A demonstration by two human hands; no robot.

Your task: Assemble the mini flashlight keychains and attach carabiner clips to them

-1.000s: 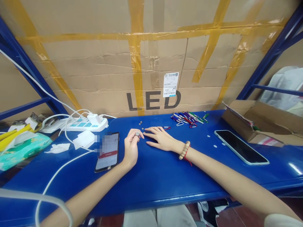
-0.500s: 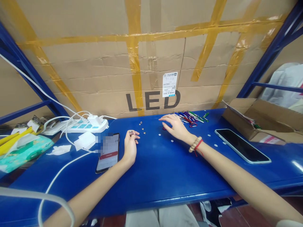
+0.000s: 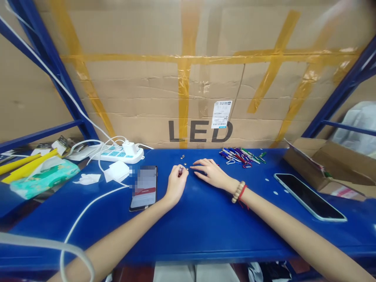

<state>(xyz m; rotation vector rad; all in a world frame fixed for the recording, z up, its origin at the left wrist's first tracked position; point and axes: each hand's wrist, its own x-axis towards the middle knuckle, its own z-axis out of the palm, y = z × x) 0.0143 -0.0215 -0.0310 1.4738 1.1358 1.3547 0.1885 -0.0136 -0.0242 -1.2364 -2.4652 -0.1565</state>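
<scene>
My left hand (image 3: 176, 183) is closed around a small dark-red tube (image 3: 180, 170), its end showing between the fingers. Just beyond that hand lie a few small, shiny coin-like discs (image 3: 182, 157), perhaps button cells. My right hand (image 3: 210, 173) reaches in from the right with its fingers stretched out and apart, low over the blue table (image 3: 205, 223). I see nothing held in it. Its fingertips point at the left hand and the discs. Behind the right hand lies a pile of slim coloured metal tubes with carabiner clips (image 3: 241, 156).
A lit phone (image 3: 143, 188) lies left of my left hand, near a white power strip (image 3: 117, 154) with cables. At right are a dark-screened phone (image 3: 310, 197), small white discs (image 3: 275, 192) and an open cardboard box (image 3: 331, 166). A large carton (image 3: 141, 98) stands behind.
My right hand has come left and lower, fingers closer to the left hand and the discs. The left hand stays closed on the tube. The whole view has shifted.
</scene>
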